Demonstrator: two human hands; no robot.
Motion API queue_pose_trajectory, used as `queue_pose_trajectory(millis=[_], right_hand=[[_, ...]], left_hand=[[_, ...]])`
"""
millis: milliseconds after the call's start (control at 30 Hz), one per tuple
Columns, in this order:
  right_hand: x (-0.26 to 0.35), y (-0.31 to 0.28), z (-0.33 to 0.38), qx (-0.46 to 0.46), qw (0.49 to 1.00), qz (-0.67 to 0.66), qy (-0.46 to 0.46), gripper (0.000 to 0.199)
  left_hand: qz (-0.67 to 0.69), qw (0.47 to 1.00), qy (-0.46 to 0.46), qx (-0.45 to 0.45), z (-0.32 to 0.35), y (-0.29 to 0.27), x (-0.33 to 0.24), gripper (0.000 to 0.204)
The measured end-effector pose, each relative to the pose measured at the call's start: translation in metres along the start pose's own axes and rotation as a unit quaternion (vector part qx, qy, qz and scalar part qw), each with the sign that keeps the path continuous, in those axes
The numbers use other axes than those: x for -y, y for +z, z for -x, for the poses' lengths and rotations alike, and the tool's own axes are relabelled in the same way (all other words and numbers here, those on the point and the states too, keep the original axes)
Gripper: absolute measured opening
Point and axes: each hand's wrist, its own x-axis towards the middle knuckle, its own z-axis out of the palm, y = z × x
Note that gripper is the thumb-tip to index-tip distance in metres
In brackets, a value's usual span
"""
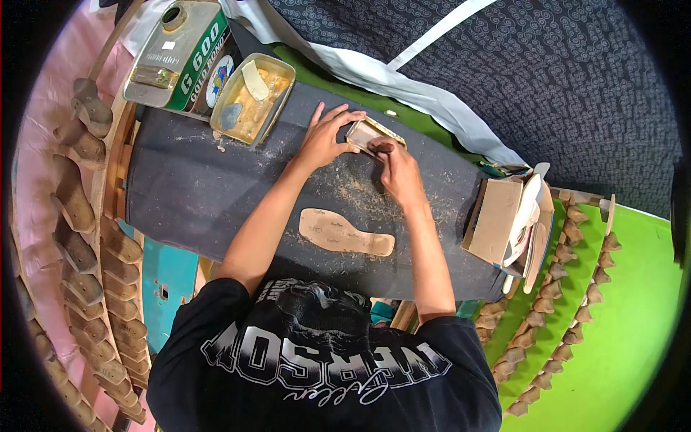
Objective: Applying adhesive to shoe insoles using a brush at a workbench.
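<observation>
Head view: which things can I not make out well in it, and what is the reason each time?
All in the head view:
- Brown item in the right hand: partly covered by that hand; its kind is unclear.
- Small tray: near corner hidden by the right hand.
- Metal can: inside hidden by its top.
- Sole-shaped piece: marks too small to read surely.
- Wooden shoe forms: lower-left ones cut off by the picture's dark rim.

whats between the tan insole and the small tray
The head view shows tan crumbs scattered on the dark worktop between the insole and the small tray.
</observation>
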Motion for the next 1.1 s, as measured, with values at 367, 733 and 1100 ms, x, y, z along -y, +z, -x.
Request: queue_pose_trajectory(millis=[367, 733, 1100], right_hand=[[0.013, 0.007, -0.019, -0.055, 0.994, -0.089, 0.015, 0.021], [-0.008, -0.027, 0.013, 0.039, 0.998, 0.036, 0.038, 0.028], [0.006, 0.003, 0.115, -0.242, 0.593, -0.729, 0.243, 0.02]], left_hand=[[0.004, 1.0, 0.021, -0.011, 0.0, 0.002, 0.0, 0.078], [-0.017, 0.999, -0.032, 0.011, -0.002, 0.004, -0.002, 0.084], [-0.07, 0.997, 0.011, -0.028, 0.009, 0.0, 0.001, 0.094]])
